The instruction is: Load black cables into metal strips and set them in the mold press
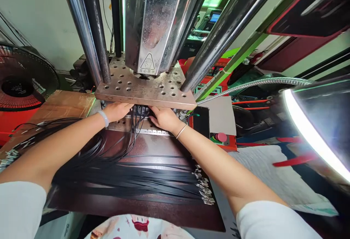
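Under the front edge of a thick drilled metal press plate (144, 95), my left hand (117, 111) reaches in from the left, its fingers stretched toward a small metal mould block (140, 110). On the block's other side is my right hand (165, 119), thumb and forefinger apart. The plate's edge hides some fingertips, so I cannot tell whether either hand presses on the block. Thin black cables (133, 126) come out of the block between my hands and hang toward the front. A marked metal strip (153, 132) runs just below it.
Black cables with metal connectors (205, 189) lie across the brown work board (153, 204). Steel columns (86, 31) flank the press ram (157, 27), which bears a hand-warning sign. A red push button (220, 137), a fan (24, 78) and a bright lamp (314, 137) surround the station.
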`<state>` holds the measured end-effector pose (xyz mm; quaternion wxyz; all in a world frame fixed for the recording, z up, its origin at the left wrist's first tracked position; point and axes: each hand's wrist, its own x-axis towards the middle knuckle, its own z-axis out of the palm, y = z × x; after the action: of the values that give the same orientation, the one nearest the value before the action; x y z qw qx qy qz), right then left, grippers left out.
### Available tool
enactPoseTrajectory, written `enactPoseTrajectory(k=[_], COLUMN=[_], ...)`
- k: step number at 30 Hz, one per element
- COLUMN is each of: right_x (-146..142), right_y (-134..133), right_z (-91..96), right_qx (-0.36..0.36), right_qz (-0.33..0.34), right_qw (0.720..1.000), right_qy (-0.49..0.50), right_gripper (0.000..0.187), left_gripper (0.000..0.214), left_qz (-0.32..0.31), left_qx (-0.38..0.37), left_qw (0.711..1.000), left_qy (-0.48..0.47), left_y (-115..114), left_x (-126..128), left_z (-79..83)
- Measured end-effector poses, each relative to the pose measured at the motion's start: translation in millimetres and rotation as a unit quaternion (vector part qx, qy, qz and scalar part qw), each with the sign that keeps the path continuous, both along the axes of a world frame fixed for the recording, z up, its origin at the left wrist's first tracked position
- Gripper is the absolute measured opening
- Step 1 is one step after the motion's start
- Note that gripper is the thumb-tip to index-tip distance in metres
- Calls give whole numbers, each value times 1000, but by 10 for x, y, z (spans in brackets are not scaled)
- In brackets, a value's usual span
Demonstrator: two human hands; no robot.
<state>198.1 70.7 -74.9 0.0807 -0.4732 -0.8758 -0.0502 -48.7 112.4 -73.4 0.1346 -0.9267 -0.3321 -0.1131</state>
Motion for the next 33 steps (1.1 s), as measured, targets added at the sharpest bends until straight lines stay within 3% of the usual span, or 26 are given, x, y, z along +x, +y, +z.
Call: enactPoseTrajectory(k=[3, 6, 8, 10, 11, 12, 13, 14, 15, 16, 17, 18, 20, 21, 23, 25, 27, 31, 33], right_x=[-13, 162, 488, 921, 1123, 1282, 1376, 1392, 1328, 1196, 1013, 803, 404, 252, 79, 51, 85, 111, 93], right_y=[18, -88, -394, -956, -1319, -1715, -2119, -2504, -2845, -3121, -3320, -3439, -3470, -3417, -3274, -3174, -3149, -3187, -3195], right_z=[32, 134, 162, 63, -52, -209, -401, -613, -830, -1036, -1218, -1366, -1555, -1606, -1655, -1678, -1698, -1718, -1714], right_qx=[-19, -23, 17, 70, 84, 62, -20, -155, -304, -435, -520, -543, -474, -417, -330, -301, -297, -300, -298], right_qz=[0, 24, 3, -106, -196, -289, -362, -397, -393, -373, -331, -298, -288, -299, -328, -339, -338, -331, -325], right_qw=[999, 996, 990, 967, 945, 917, 885, 842, 777, 687, 586, 501, 377, 337, 291, 279, 281, 292, 310], right_qy=[44, 81, 139, 219, 248, 268, 293, 332, 386, 448, 526, 604, 742, 789, 836, 846, 848, 846, 842], right_gripper=[47, 53, 51, 42, 36, 29, 23, 21, 20, 22, 31, 38, 48, 50, 57, 62, 64, 62, 61], left_gripper=[32, 42, 53, 47, 37, 27, 25, 35, 42, 45, 44, 40, 37, 37, 37, 32, 27, 21, 21], left_qz=[18, 18, 41, 64, 60, 53, 58, 105, 148, 180, 216, 254, 310, 330, 358, 370, 370, 378, 386], left_qx=[-60, -151, -193, -275, -382, -540, -708, -824, -880, -883, -832, -757, -571, -498, -415, -392, -396, -418, -418], left_qw=[998, 988, 979, 945, 901, 820, 690, 539, 413, 336, 303, 258, 187, 160, 156, 185, 238, 396, 430], left_qy=[9, 16, -54, -167, -198, -180, -136, -140, -182, -273, -412, -544, -736, -786, -822, -822, -806, -725, -701], left_y=[57, -100, -505, -1171, -1564, -1962, -2339, -2670, -2941, -3142, -3276, -3348, -3362, -3330, -3251, -3191, -3166, -3173, -3181], left_x=[-17, -80, -237, -512, -681, -855, -1021, -1163, -1268, -1330, -1345, -1316, -1159, -1055, -856, -722, -670, -692, -706], left_z=[78, 332, 566, 730, 743, 689, 566, 376, 134, -140, -423, -691, -1117, -1256, -1393, -1405, -1381, -1388, -1409])
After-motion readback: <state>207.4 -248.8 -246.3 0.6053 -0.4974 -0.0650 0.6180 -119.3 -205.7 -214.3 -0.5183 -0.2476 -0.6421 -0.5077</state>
